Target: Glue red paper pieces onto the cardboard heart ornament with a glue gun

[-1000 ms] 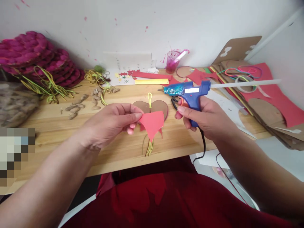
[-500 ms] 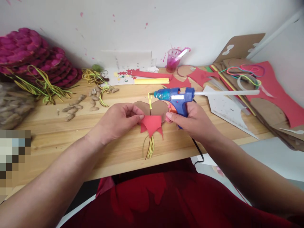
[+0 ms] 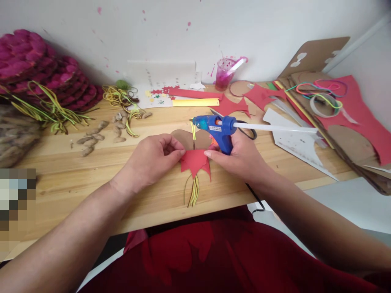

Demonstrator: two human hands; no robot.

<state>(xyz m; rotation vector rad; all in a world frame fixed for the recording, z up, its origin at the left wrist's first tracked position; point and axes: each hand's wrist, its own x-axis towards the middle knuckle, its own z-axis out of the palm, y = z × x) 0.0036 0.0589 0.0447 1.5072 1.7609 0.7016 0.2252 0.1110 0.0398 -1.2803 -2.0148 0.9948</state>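
Observation:
My left hand (image 3: 152, 158) pinches the left edge of a red foam cut-out (image 3: 195, 160) that lies over a brown cardboard heart (image 3: 186, 137) on the wooden table (image 3: 91, 183). A yellow cord loop (image 3: 193, 130) sticks out at the heart's top, and yellow-green strands (image 3: 193, 193) hang below the red piece. My right hand (image 3: 241, 156) grips a blue hot glue gun (image 3: 218, 126) with a white glue stick (image 3: 275, 127) out its back. Its nozzle points left, just above the heart, and a finger touches the red piece's right edge.
Magenta woven discs (image 3: 36, 73) and green-yellow strands (image 3: 45, 110) fill the back left. Seed pods (image 3: 94, 138) lie scattered nearby. A pink cup (image 3: 224, 73), red foam strips (image 3: 195, 94), scissors (image 3: 247, 130), tape roll (image 3: 324, 106) and cardboard sheets (image 3: 351, 138) crowd the back and right.
My right hand has brought the glue gun left and down, from right of the heart to just over it. My left hand has lowered the red piece onto the cardboard heart.

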